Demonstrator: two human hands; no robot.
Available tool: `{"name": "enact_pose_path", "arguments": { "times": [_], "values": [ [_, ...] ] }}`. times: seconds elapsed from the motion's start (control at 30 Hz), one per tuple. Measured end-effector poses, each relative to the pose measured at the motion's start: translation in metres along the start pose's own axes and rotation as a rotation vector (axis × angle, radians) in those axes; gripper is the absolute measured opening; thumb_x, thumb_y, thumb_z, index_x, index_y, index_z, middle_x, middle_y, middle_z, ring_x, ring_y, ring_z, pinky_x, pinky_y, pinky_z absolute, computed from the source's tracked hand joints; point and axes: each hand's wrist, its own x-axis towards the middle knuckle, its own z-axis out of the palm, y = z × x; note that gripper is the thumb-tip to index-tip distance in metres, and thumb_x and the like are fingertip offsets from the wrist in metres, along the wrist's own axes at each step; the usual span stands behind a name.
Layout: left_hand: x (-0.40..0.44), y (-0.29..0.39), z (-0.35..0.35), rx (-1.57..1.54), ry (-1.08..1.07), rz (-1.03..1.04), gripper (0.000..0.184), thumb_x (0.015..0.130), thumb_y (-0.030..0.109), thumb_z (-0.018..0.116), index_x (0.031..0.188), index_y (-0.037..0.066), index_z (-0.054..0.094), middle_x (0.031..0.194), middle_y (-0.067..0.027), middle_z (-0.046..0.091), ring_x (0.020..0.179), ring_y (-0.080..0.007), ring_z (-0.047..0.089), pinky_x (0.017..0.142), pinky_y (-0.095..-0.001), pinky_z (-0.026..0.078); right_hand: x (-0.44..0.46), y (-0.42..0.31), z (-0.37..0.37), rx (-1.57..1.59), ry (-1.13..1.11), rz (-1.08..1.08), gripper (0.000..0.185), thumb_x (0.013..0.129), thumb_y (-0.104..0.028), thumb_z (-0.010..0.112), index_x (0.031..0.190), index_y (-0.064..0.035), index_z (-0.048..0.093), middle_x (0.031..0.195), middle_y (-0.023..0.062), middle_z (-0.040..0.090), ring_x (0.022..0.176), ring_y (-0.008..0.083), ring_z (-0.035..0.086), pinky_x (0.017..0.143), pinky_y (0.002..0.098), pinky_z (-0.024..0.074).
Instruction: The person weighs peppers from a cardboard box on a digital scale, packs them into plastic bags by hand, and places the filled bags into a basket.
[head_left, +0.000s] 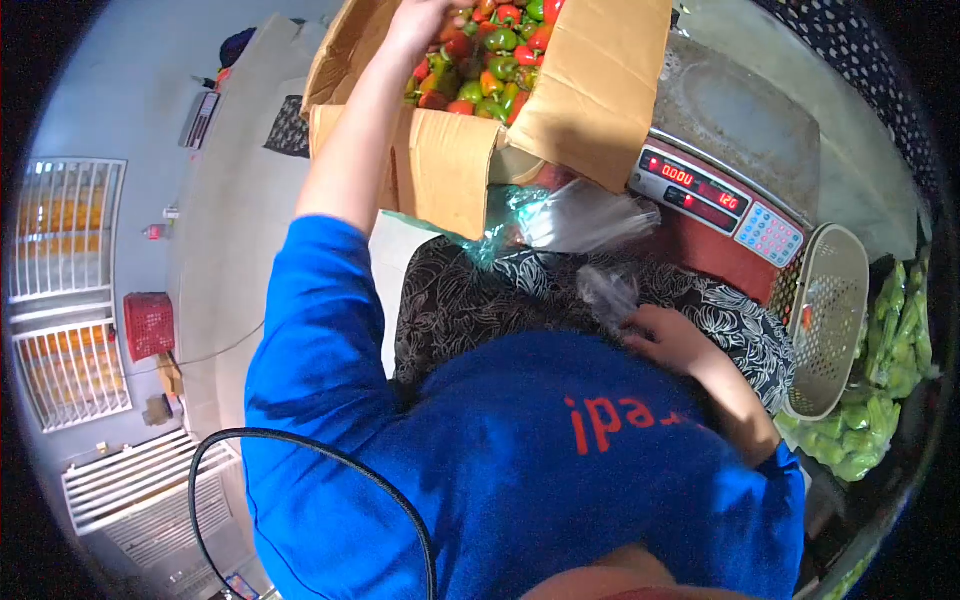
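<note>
My left hand reaches over the wall of an open cardboard box and is at the peppers inside. These are small, red, green and mixed in colour. The top edge of the view cuts off part of that hand, so its grip does not show. Down by my lap, my right hand has its fingers closed on a crumpled clear plastic bag. Between the box and my lap lies a stack of clear plastic bags, with greenish plastic beside it.
A digital scale with red lit digits stands right of the box. Farther right are a beige plastic basket and bagged green vegetables. Patterned black cloth covers my lap. A red crate stands far left.
</note>
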Motion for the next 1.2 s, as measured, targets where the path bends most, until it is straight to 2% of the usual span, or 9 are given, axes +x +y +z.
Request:
{"name": "enact_pose_path", "arguments": {
  "times": [0.03, 0.1, 0.13, 0.27, 0.4, 0.43, 0.57, 0.97, 1.2],
  "values": [
    [0.025, -0.048, -0.020, 0.191, 0.034, -0.188, 0.027, 0.088, 0.017, 0.046, 0.102, 0.000, 0.061, 0.085, -0.0095, 0.065, 0.068, -0.0144, 0.059, 0.066, -0.0262, 0.048, 0.001, 0.002, 0.001, 0.024, 0.022, -0.002, 0.028, 0.084, -0.023, 0.057, 0.103, -0.0020, 0.059, 0.098, 0.0166, 0.058, 0.095, 0.0324, 0.056, 0.084, 0.0381, 0.0441],
    [0.042, -0.122, -0.039, 1.036, 0.101, -0.158, 0.038, 0.085, 0.032, 0.053, 0.105, 0.001, 0.061, 0.100, -0.0131, 0.065, 0.088, -0.0246, 0.063, 0.080, -0.0365, 0.048, 0.000, 0.002, -0.003, 0.103, 0.042, 0.045, 0.027, 0.084, -0.021, 0.057, 0.103, -0.0017, 0.059, 0.097, 0.0163, 0.058, 0.097, 0.0312, 0.055, 0.085, 0.0365, 0.0431],
    [0.040, -0.147, -0.045, 1.161, -0.066, -0.289, 0.040, 0.082, 0.037, 0.055, 0.103, 0.004, 0.063, 0.100, -0.0152, 0.065, 0.092, -0.0263, 0.063, 0.083, -0.0375, 0.047, 0.001, 0.003, -0.005, 0.107, 0.052, 0.049, 0.027, 0.084, -0.021, 0.057, 0.103, -0.0018, 0.059, 0.097, 0.0162, 0.058, 0.096, 0.0311, 0.055, 0.085, 0.0364, 0.0433],
    [0.025, -0.112, -0.023, 1.112, -0.199, -0.776, 0.044, 0.080, 0.035, 0.054, 0.118, 0.013, 0.058, 0.122, -0.0088, 0.056, 0.115, -0.0222, 0.053, 0.093, -0.0355, 0.043, 0.004, 0.005, -0.006, 0.183, 0.021, 0.070, 0.027, 0.084, -0.021, 0.058, 0.103, -0.0022, 0.058, 0.097, 0.0157, 0.059, 0.094, 0.0311, 0.057, 0.083, 0.0363, 0.0442],
    [0.010, -0.083, -0.009, 1.325, -0.277, -0.728, 0.056, 0.072, 0.048, 0.064, 0.118, 0.015, 0.059, 0.124, -0.0055, 0.055, 0.113, -0.0209, 0.054, 0.093, -0.0364, 0.043, 0.010, 0.002, -0.009, 0.188, -0.002, 0.041, 0.027, 0.083, -0.020, 0.059, 0.104, -0.0028, 0.058, 0.096, 0.0154, 0.060, 0.092, 0.0314, 0.058, 0.082, 0.0370, 0.0449],
    [0.010, -0.096, -0.010, 1.387, -0.223, -0.590, 0.056, 0.066, 0.053, 0.069, 0.107, 0.015, 0.065, 0.107, -0.0049, 0.065, 0.099, -0.0207, 0.062, 0.086, -0.0335, 0.046, 0.010, 0.002, -0.009, 0.165, -0.011, 0.025, 0.027, 0.083, -0.020, 0.059, 0.104, -0.0029, 0.058, 0.096, 0.0154, 0.060, 0.092, 0.0313, 0.058, 0.081, 0.0370, 0.0449],
    [0.015, -0.092, 0.001, 1.489, -0.277, -0.638, 0.052, 0.066, 0.049, 0.071, 0.106, 0.017, 0.066, 0.107, -0.0042, 0.065, 0.098, -0.0208, 0.062, 0.086, -0.0335, 0.046, 0.008, 0.003, -0.009, 0.095, -0.024, 0.019, 0.028, 0.081, -0.018, 0.059, 0.104, -0.0030, 0.058, 0.096, 0.0153, 0.059, 0.092, 0.0311, 0.057, 0.082, 0.0367, 0.0448],
    [0.000, -0.070, 0.000, 1.289, -0.205, -0.639, 0.055, 0.065, 0.043, 0.070, 0.109, 0.011, 0.064, 0.114, -0.0047, 0.062, 0.103, -0.0186, 0.060, 0.087, -0.0337, 0.047, 0.006, 0.001, -0.007, 0.138, 0.014, 0.051, 0.027, 0.083, -0.019, 0.058, 0.105, -0.0030, 0.058, 0.095, 0.0152, 0.059, 0.093, 0.0295, 0.057, 0.083, 0.0357, 0.0442],
    [0.006, -0.074, -0.018, 0.301, -0.047, -0.442, 0.045, 0.072, 0.034, 0.069, 0.104, 0.003, 0.062, 0.085, -0.0058, 0.064, 0.059, -0.0116, 0.055, 0.059, -0.0229, 0.047, 0.004, 0.005, -0.007, 0.171, 0.022, 0.077, 0.027, 0.084, -0.021, 0.058, 0.104, -0.0028, 0.058, 0.096, 0.0153, 0.059, 0.094, 0.0293, 0.057, 0.084, 0.0355, 0.0443]
  ]
}}
